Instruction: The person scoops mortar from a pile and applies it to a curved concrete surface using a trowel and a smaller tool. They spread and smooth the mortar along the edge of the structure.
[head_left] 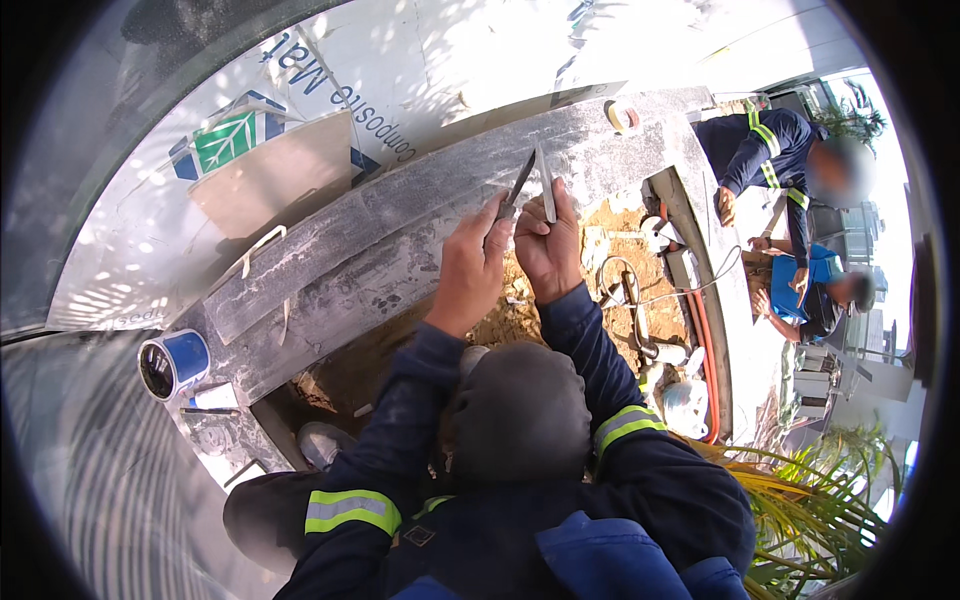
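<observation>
Over the grey stone ledge (330, 260), both of my hands are raised close together. My left hand (472, 268) is closed round the handle of a thin tool with a dark, narrow blade (522, 178) that points up and away. In my right hand (549, 250), a pale, flat, straight-edged strip (547, 188) is gripped near its lower end. The blade and the strip lean toward each other and come together near their upper ends; whether they touch I cannot tell. What exact kind of tool each one is does not show.
Below the ledge lies a soil-filled trench (600, 250) with cables and an orange pipe (712, 385). A blue and white can (183, 362) stands left; a tape roll (622, 117) lies on the ledge's far end. Two people work at the right, beyond a leafy plant (810, 490).
</observation>
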